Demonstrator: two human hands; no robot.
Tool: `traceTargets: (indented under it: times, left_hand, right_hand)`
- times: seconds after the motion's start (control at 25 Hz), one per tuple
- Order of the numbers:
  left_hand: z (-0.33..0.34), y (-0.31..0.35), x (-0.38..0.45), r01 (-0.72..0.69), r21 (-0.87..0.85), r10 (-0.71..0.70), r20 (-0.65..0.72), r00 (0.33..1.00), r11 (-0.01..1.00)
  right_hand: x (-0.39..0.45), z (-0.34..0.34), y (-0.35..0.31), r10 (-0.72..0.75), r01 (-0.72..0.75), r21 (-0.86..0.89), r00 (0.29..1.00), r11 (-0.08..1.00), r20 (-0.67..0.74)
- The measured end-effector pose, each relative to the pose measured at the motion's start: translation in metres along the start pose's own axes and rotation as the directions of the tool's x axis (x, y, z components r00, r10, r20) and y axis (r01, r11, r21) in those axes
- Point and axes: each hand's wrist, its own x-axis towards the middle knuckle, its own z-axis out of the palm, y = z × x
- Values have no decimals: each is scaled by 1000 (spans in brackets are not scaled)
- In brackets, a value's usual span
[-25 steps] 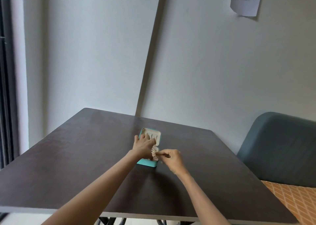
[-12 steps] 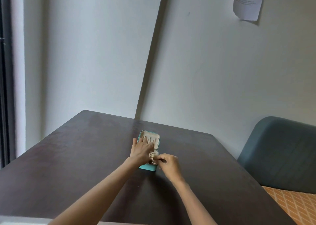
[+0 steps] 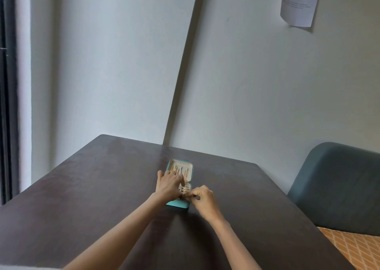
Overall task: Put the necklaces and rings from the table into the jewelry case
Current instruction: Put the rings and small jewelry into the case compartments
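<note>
On the dark tabletop (image 3: 82, 187), the left hand (image 3: 167, 184) rests fingers spread on the open teal jewelry case (image 3: 177, 203); the right hand (image 3: 202, 198) pinches a ring (image 3: 185, 191) over it.

jewelry case (image 3: 178, 203) on table (image 3: 82, 198), chair (image 3: 337, 187) to its right.

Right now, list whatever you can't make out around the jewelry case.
- Head view: the near tray of the jewelry case is mostly hidden by the left hand and right hand.
- The piece at the right fingertips is too small to tell ring from necklace.
- The gold pieces in the lid are too small to identify.
- The wall paper is cut off at the top, its text blurred.
</note>
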Motion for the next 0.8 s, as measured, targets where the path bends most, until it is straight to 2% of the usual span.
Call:
traceTargets:
  times: [0.2, 0.32, 0.4, 0.48, 0.6, 0.68, 0.8]
  left_hand:
    - [-1, 1, -3, 17, -24, -16, 17, 1000, 1000]
    - [-5, -1, -4, 55, -123, -46, 72, 996, 991]
    - [-10, -5, -6, 67, -203, -48, 99, 994, 977]
    - [-15, -9, -8, 10, -165, 4, 86, 996, 986]
    - [-16, -11, -12, -99, -49, 102, 60, 993, 994]
    - [-14, -10, -13, -124, -30, 125, 60, 990, 992]
    - [-10, -8, -14, -141, -39, 143, 64, 988, 989]
  right_hand:
    - [-1, -4, -4, -44, 45, -32, 998, 998, 55]
    - [-10, -5, 2, -15, 18, 42, 996, 999, -90]
    - [-14, -7, 8, -19, 21, 9, 983, 1000, -183]
    - [-15, -8, 9, -75, 59, -77, 971, 995, -227]
    - [-15, -10, 4, -110, 76, -171, 974, 982, -198]
    - [-17, -7, 2, -111, 73, -227, 981, 971, -160]
    - [-22, -1, 1, -96, 54, -224, 979, 973, -181]
